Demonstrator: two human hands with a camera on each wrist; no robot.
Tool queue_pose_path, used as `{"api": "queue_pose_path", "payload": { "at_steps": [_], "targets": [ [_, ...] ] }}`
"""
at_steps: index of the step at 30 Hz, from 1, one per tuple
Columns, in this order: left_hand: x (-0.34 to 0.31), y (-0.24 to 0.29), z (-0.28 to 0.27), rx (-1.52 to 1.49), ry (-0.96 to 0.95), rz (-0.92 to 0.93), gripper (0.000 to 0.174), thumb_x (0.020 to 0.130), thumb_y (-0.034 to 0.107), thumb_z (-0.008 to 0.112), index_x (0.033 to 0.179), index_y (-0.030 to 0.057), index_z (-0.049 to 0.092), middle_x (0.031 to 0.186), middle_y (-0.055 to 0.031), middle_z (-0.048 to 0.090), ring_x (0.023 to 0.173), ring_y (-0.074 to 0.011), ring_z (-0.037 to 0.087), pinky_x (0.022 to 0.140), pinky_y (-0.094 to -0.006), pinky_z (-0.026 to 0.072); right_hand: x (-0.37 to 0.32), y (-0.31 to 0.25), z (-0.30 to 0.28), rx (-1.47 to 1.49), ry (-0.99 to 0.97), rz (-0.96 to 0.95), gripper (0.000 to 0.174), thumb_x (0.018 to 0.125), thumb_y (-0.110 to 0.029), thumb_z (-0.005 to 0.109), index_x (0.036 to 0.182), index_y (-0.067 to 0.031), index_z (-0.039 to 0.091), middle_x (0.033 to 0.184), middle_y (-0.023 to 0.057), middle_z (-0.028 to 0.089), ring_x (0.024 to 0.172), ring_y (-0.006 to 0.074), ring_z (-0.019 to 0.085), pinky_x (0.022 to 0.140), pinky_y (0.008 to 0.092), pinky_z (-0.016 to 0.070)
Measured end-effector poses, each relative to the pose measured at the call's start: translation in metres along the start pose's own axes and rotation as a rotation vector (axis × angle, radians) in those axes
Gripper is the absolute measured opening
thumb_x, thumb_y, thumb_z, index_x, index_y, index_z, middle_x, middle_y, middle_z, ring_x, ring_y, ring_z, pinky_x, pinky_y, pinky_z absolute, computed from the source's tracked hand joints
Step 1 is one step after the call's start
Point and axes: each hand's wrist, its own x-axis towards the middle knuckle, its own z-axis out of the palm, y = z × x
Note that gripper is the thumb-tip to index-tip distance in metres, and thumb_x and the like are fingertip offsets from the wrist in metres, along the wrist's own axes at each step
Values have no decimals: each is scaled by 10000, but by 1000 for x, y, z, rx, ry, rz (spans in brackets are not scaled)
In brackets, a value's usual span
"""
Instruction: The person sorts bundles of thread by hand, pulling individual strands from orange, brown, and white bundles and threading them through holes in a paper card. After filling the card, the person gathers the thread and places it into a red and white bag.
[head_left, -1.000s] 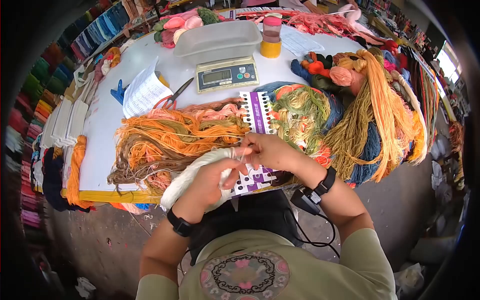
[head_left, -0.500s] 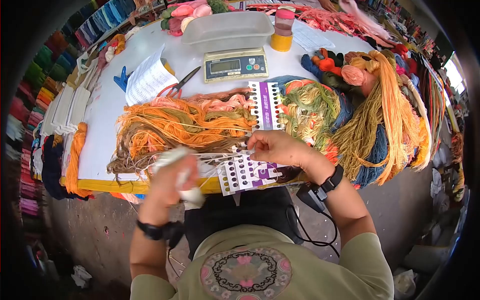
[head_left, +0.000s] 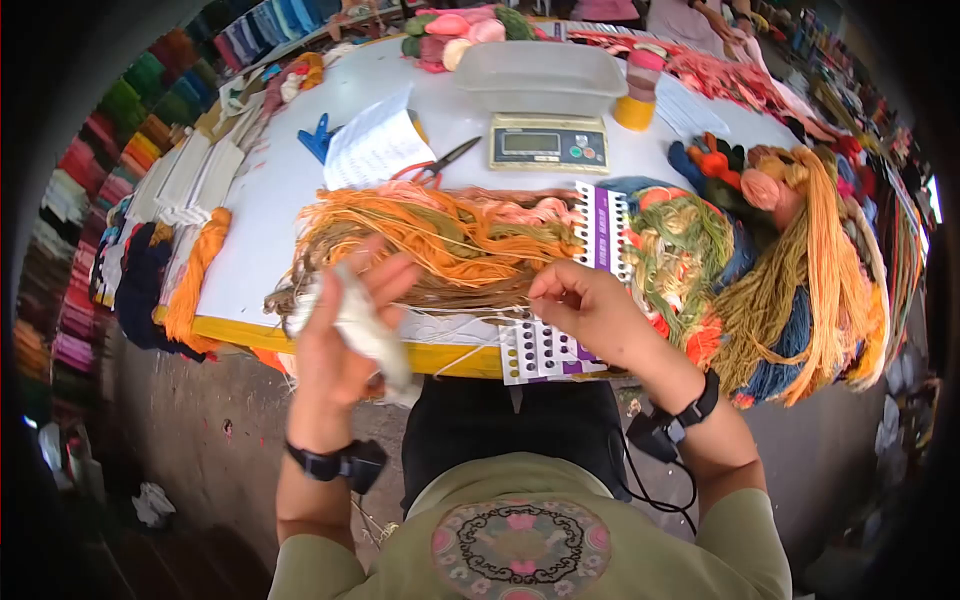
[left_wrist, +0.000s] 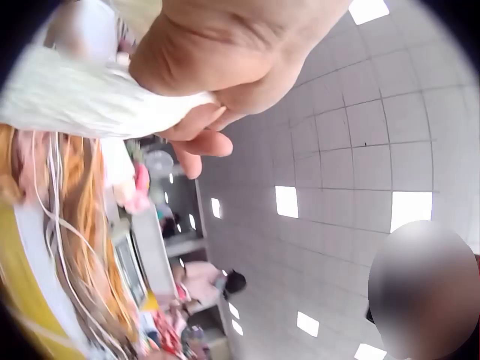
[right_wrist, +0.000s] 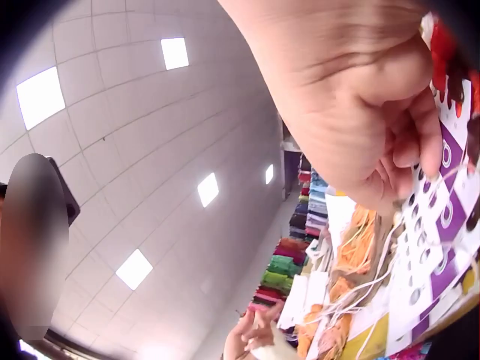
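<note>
My left hand [head_left: 335, 345] holds a skein of white thread [head_left: 368, 325] at the table's front edge, its fingers partly spread. The left wrist view shows the white skein [left_wrist: 90, 101] lying across the palm under the thumb. White strands [head_left: 460, 325] stretch from it towards my right hand [head_left: 600, 315]. There the thumb and forefinger pinch the white thread right over a white and purple card with rows of punched holes [head_left: 525, 350]. In the right wrist view the fingertips are close at the holed card [right_wrist: 420, 247].
Orange and brown thread [head_left: 420, 235] is spread behind my hands, with a second holed card [head_left: 603, 225] at its right end. Farther back are scissors [head_left: 440, 165], a paper sheet [head_left: 375, 150] and a scale [head_left: 547, 145] before a clear tub [head_left: 540, 80]. Thick yarn bundles [head_left: 790, 270] crowd the right.
My left hand has moved left, away from the right hand, carrying the white skein and stretching strands between them. The right hand stays by the holed card. The head view has shifted.
</note>
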Motion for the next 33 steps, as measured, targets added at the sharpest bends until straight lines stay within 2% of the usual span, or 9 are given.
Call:
{"api": "queue_pose_path", "payload": {
  "at_steps": [3,10,24,26,28,29,31,32,33],
  "targets": [
    [12,-24,37,-167,-183,13,635,989,445,429,1420,-13,339,1418,-201,428,1332,-289,406,1100,-398,329,-2,-31,23,137,41,-174,147,836,-107,705,953,-49,639,823,5,605,628,56,502,555,220,415],
    [15,-51,58,-56,-239,6,480,1012,295,435,1365,-30,430,1378,-124,481,1261,-212,461,1070,-352,351,-1,-42,41,272,48,-225,53,865,-27,648,890,-12,605,838,5,545,687,70,514,621,228,422],
    [18,-55,60,-143,-107,-25,416,1013,270,444,1320,-9,467,1324,-152,520,1238,-249,494,1025,-366,410,-1,-29,40,335,165,-252,66,849,-5,638,905,-27,609,877,22,521,708,74,501,630,221,419],
    [22,-47,51,-273,16,-45,383,1004,266,464,1296,19,473,1345,-171,504,1246,-298,498,998,-375,451,-7,-24,32,481,196,-383,97,870,-5,599,949,-62,597,975,37,521,834,117,521,744,239,437],
    [33,-28,22,-205,59,88,391,992,263,493,1314,41,467,1340,-170,514,1213,-270,535,944,-338,494,-19,-26,5,973,195,-332,82,890,-25,534,944,-81,559,1159,95,558,1126,219,553,1006,357,414],
    [35,-12,7,-200,179,104,370,1002,234,464,1327,58,458,1338,-164,521,1129,-240,586,832,-303,535,-26,-24,-24,1109,211,-278,67,882,-22,519,917,-75,542,1095,116,612,1122,260,589,1049,424,404],
    [40,26,-27,-204,418,166,362,1006,183,439,1351,76,444,1299,-148,565,837,-146,668,587,-238,556,-50,-14,-81,1188,316,-341,55,929,-100,512,876,-87,516,752,-8,542,753,155,620,1003,448,452],
    [38,41,-73,-246,328,198,362,996,156,446,1349,77,452,1278,-144,583,734,-119,630,543,-204,513,-63,1,-115,996,433,-390,143,966,-164,520,840,-102,492,682,-44,438,605,72,486,828,339,521],
    [38,58,-131,-267,318,248,367,983,132,459,1343,58,459,1242,-135,609,679,-99,598,501,-185,466,-78,3,-151,1195,667,-277,203,990,-208,512,813,-116,474,655,-53,400,553,44,380,618,206,449]
  ]
}}
